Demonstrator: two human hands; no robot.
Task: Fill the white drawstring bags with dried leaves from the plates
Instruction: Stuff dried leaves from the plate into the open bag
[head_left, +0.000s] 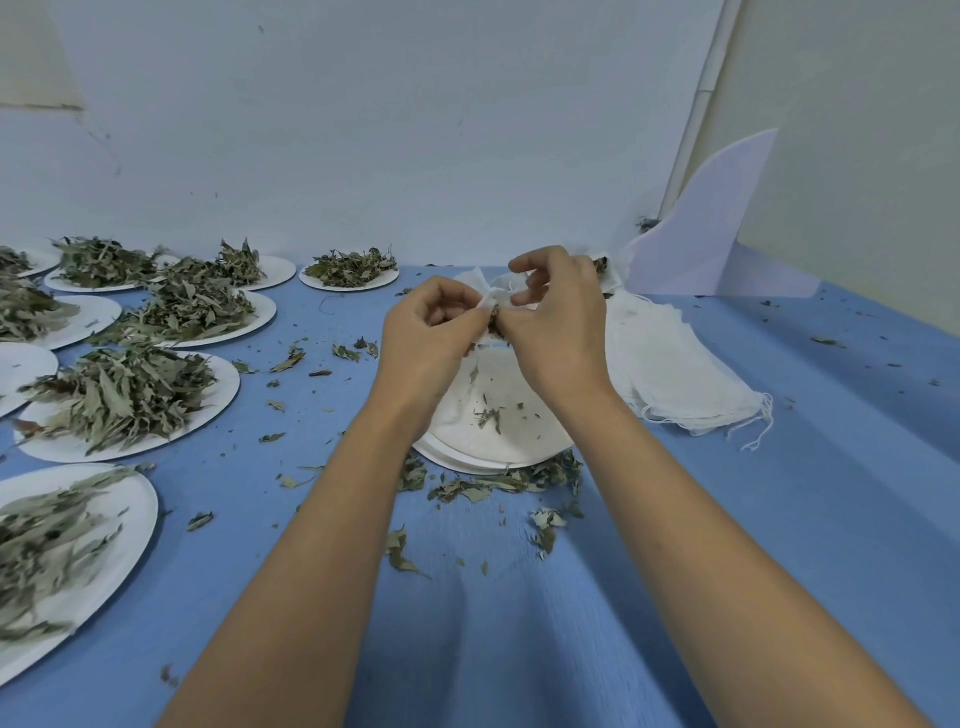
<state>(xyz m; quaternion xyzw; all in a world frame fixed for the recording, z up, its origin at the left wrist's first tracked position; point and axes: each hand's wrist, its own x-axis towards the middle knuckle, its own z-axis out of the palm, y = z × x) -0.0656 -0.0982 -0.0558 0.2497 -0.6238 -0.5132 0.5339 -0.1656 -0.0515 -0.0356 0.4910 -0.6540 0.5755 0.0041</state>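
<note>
Above the plate (511, 441), my left hand (431, 325) and right hand (561, 325) pinch the bag (493, 297); slack grip would spill leaves (494, 318).

Leaf-heaped plates (130, 400) crowd the left; the stack of white bags (675, 364) blocks the right; bare blue cloth (519, 649) lies open nearer.

Matt blue tablecloth (779, 519); thin gauzy white cloth bags (680, 374), frayed strings; matt paper plates (218, 405); dry crinkled leaves (119, 395)
</note>
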